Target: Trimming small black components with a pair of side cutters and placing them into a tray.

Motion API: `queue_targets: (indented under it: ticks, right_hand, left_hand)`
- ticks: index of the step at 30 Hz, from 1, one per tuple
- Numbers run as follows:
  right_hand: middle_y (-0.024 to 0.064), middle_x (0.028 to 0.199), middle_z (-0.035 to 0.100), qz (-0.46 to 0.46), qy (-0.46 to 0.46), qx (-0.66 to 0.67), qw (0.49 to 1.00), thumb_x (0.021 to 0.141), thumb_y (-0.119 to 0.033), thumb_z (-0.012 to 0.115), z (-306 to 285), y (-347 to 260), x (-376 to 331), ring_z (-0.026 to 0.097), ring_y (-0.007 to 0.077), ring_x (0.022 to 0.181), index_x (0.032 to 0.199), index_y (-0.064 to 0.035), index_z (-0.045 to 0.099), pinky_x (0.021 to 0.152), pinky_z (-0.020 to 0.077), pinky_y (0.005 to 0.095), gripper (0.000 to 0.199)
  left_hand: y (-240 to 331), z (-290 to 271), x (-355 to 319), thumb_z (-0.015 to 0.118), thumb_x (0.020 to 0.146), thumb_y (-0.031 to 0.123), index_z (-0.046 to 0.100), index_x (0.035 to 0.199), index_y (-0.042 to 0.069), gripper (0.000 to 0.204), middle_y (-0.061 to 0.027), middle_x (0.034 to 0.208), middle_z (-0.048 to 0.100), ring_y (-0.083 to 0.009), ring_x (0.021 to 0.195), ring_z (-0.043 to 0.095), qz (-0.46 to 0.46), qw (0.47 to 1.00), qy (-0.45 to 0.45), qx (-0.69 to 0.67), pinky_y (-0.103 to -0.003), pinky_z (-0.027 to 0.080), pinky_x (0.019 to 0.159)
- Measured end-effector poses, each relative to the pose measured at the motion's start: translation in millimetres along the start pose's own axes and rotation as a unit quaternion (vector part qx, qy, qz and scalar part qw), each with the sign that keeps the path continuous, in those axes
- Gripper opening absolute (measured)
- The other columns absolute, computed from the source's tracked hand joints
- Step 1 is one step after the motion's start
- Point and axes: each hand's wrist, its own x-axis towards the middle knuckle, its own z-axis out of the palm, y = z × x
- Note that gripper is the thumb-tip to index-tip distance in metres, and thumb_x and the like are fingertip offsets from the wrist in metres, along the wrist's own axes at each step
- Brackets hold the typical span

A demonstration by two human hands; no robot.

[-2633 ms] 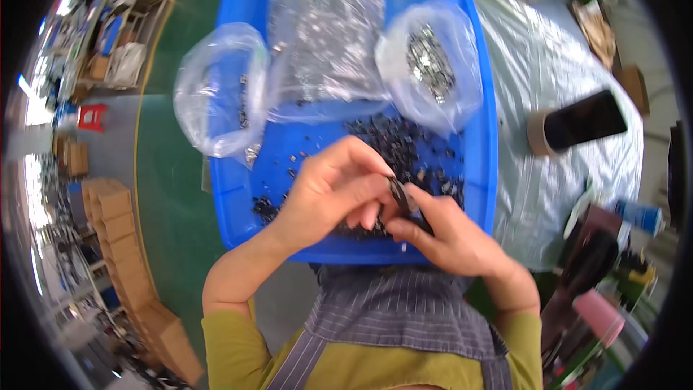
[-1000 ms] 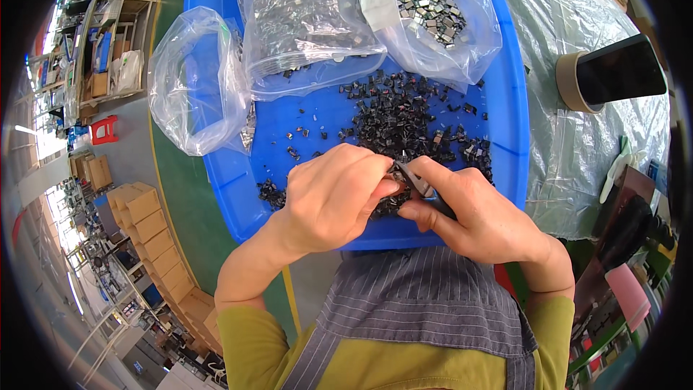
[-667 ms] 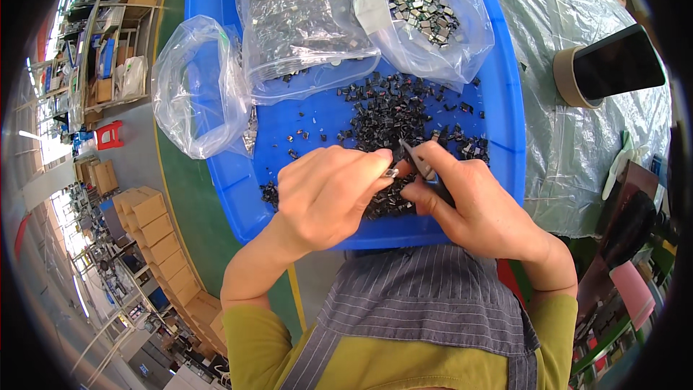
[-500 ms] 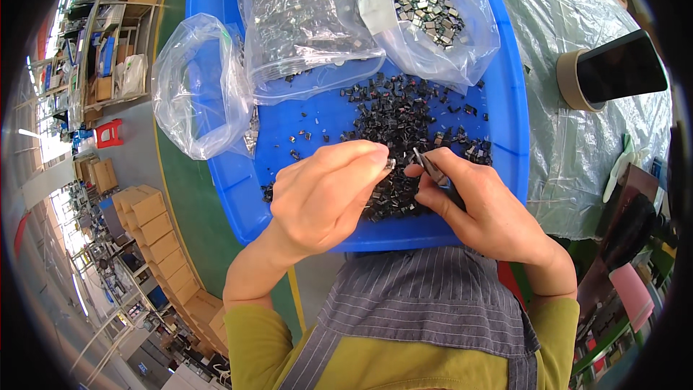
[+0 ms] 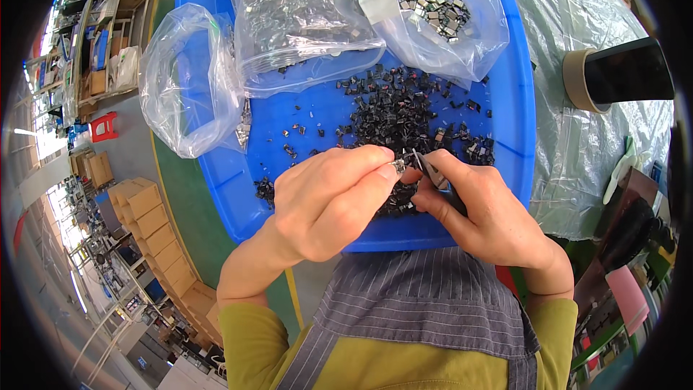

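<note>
Blue plastic tray (image 5: 216, 173): near its front edge, beside the heap of small black parts (image 5: 404, 112), a tiny metallic piece (image 5: 398, 167) is being pinched by the closed left hand (image 5: 328, 206), while dark tweezers (image 5: 437, 180) are being gripped in the right hand (image 5: 491, 213).

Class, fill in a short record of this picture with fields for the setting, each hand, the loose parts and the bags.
Setting: large blue plastic tray on a table under clear plastic sheeting
Left hand: pinches a small silvery metal part at its fingertips
Right hand: grips slim dark tweezers, tip close to that part
Loose parts: pile of small black pieces on the tray floor
Bags: three clear plastic bags at the tray's far side, two holding small parts
</note>
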Motion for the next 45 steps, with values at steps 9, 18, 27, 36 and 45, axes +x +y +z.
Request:
queue_targets:
  ticks: [9,18,27,36,45]
  right_hand:
    - [0.0208,0.091,0.061,-0.024,-0.007,-0.021,0.999,0.084,-0.005,0.062,2,4,-2,0.059,0.0401,0.088,0.103,0.0017,0.053,0.073,0.0469,0.0438,0.022]
    - [0.0214,0.087,0.061,0.015,-0.007,-0.003,1.0,0.084,-0.003,0.062,-3,5,-3,0.06,0.0407,0.081,0.104,0.0008,0.053,0.067,0.0475,0.0417,0.022]
    - [0.0133,0.087,0.061,-0.117,0.232,0.055,0.964,0.089,0.003,0.055,-6,5,-6,0.062,0.0169,0.077,0.104,0.0045,0.056,0.069,0.0491,0.027,0.015]
    - [0.0135,0.097,0.059,-0.153,0.184,-0.211,0.948,0.058,0.012,0.065,-2,8,-26,0.057,0.0308,0.088,0.119,0.0018,0.052,0.078,0.0466,0.039,0.062]
    - [0.0136,0.108,0.056,-0.168,0.138,-0.325,0.921,0.068,0.005,0.063,-4,12,-30,0.056,0.031,0.098,0.111,0.0009,0.052,0.084,0.0439,0.0402,0.045]
  left_hand:
    - [0,1,-3,0.074,0.072,-0.009,0.054,0.1,0.0,0.036,-0.0177,0.093,0.062,-0.0254,0.069,0.066,0.0,1.0,0.002,-0.001,-0.03,0.054,0.054]
    - [2,0,1,0.075,0.071,-0.009,0.054,0.101,0.0,0.037,-0.018,0.093,0.062,-0.0242,0.069,0.066,-0.009,0.999,-0.021,-0.027,-0.029,0.053,0.055]
    - [-2,5,10,0.075,0.073,0.004,0.066,0.095,-0.001,0.024,-0.0148,0.086,0.066,-0.0262,0.072,0.065,-0.089,0.983,-0.108,-0.122,-0.03,0.051,0.06]
    - [-54,-11,5,0.061,0.085,0.005,0.062,0.098,0.004,0.013,-0.0122,0.091,0.062,-0.0309,0.074,0.063,-0.31,0.931,-0.02,0.193,-0.037,0.05,0.064]
    - [-97,0,11,0.06,0.085,0.006,0.057,0.099,0.005,0.015,-0.0146,0.097,0.058,-0.0383,0.084,0.059,-0.217,0.908,-0.069,0.351,-0.045,0.048,0.07]
